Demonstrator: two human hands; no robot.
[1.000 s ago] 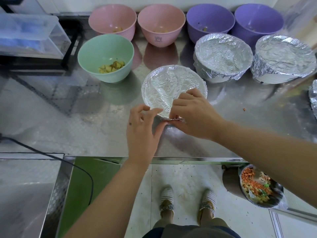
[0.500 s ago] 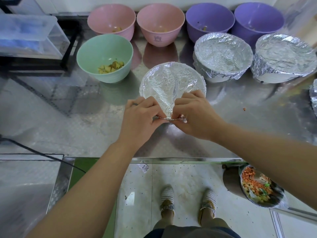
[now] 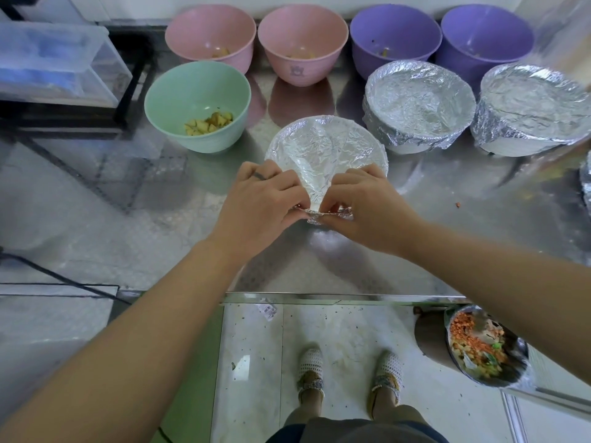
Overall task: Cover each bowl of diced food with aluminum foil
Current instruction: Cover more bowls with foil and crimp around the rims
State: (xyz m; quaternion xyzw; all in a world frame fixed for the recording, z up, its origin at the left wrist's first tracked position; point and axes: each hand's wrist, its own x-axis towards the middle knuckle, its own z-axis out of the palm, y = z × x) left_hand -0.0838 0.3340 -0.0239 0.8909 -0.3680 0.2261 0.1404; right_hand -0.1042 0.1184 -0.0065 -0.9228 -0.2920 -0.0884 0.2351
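The only marking is a small grey printed figure [image 3: 294,71] on the front of the right pink bowl [image 3: 302,36]; it is too small to read.

The foil-wrapped bowl [image 3: 326,145] sits mid-surface, in front of the other bowls. The left hand [image 3: 259,203] and right hand [image 3: 367,209] meet at its near rim, the fingers [image 3: 287,199] of both curled and pinching the crumpled foil edge [image 3: 329,215] between them.

The surface [image 3: 128,219] is shiny, patterned steel. On it stand an open green bowl [image 3: 195,103] with diced yellow food [image 3: 209,123], the left pink bowl [image 3: 211,33], 2 purple bowls [image 3: 395,33] at the back, and 2 foil-covered bowls [image 3: 419,103] to the right. A clear plastic box [image 3: 57,62] sits at the far left, and a black cable [image 3: 64,279] crosses the near left. Below the surface's edge are a pale speckled tiled floor [image 3: 335,330] and a metal bowl [image 3: 483,350] of mixed scraps.
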